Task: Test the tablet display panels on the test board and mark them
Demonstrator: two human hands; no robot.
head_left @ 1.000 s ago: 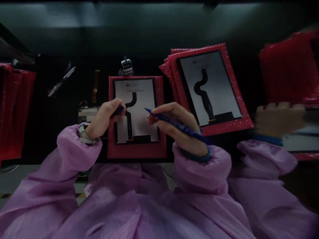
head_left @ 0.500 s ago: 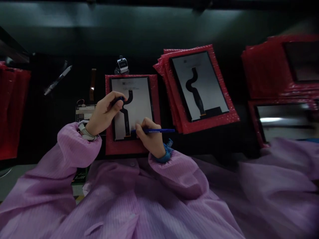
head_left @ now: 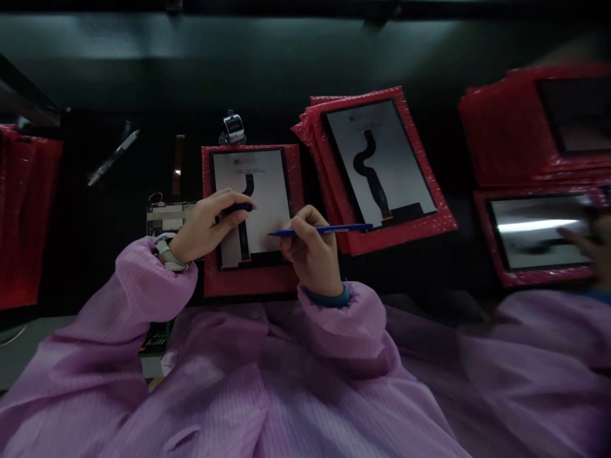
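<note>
My left hand (head_left: 205,226) pinches a small dark blue pen cap (head_left: 238,208) over the left part of an LCD panel (head_left: 267,191). In my right hand (head_left: 315,254) is a blue pen (head_left: 329,228), held nearly level, its tip pointing left over the panel's lower right. The panel lies white side up on a red bubble-wrap bag (head_left: 248,283). A black flex cable (head_left: 244,238) runs down the panel, partly covered by my left hand. Small printed text shows near the panel's top.
A stack of red bags (head_left: 322,184) carries another panel (head_left: 405,172) to the right. A tally counter (head_left: 233,129) stands behind my panel. A clear pen (head_left: 113,158) and more red bags (head_left: 23,216) are at left. At far right, a co-worker's blurred hand (head_left: 592,248) reaches over another panel (head_left: 539,235).
My right hand has lifted up and to the right with the pen, drawing its tip away from the flex cable's lower end. My left hand has shifted slightly right and down with the cap.
</note>
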